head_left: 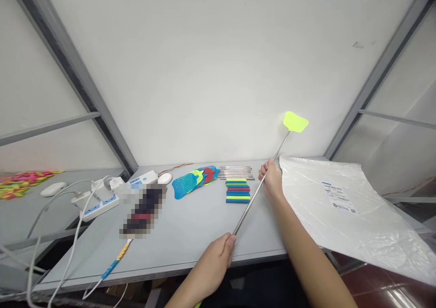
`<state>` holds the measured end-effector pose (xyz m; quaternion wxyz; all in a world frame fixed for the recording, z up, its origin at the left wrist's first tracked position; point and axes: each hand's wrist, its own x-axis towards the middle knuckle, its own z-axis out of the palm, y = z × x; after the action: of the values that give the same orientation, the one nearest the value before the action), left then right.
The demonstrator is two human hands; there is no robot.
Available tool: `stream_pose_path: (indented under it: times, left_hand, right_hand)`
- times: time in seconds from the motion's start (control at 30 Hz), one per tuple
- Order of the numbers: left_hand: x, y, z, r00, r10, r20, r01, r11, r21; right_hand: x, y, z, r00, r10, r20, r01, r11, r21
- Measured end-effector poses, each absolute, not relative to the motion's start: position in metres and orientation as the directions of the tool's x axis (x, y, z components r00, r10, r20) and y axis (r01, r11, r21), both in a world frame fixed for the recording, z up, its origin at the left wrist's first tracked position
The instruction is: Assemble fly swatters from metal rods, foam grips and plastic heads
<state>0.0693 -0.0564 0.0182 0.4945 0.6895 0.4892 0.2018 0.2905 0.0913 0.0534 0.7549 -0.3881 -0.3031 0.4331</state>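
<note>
A smooth gray table (190, 246) stretched beneath the fingers (263, 170) before a plain white wall (204, 72). Perforated plastic flaps (185, 186) and colored tubes (238, 193) lay left of the right hand (272, 179), crinkled plastic sheeting (357, 231) to its right. Both hands' fingers gripped a slim metal rod (250, 203), the left hand (215, 259) lower, with a neon-yellow flap (295, 122) at its tip beyond the right fingers.

Left hand (214, 261), right hand (273, 179) and both forearms (303, 246) bare, dark clothing (267, 283) (mostly shadowed) below.
</note>
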Motion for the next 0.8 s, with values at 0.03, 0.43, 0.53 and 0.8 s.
stream_pose_path:
  times: [0.03, 0.43, 0.53, 0.8]
  left_hand:
    - [0.069, -0.058, 0.017, 0.431, 0.879, -0.204, 0.470, -0.026, 0.882]
    - [0.081, -0.076, 0.007, 0.425, 0.876, -0.227, 0.450, 0.012, 0.893]
    - [0.076, -0.081, 0.011, 0.444, 0.863, -0.243, 0.458, 0.014, 0.889]
    - [0.066, -0.071, 0.022, 0.416, 0.892, -0.178, 0.498, -0.060, 0.865]
  right_hand:
    - [0.289, 0.089, 0.055, 0.421, 0.900, 0.116, -0.433, 0.311, -0.846]
    - [0.254, 0.035, 0.056, 0.311, 0.946, 0.097, -0.572, 0.268, -0.775]
    - [0.260, 0.041, 0.065, 0.389, 0.915, 0.105, -0.584, 0.333, -0.740]
    - [0.240, 0.035, 0.070, 0.375, 0.921, 0.103, -0.635, 0.337, -0.695]
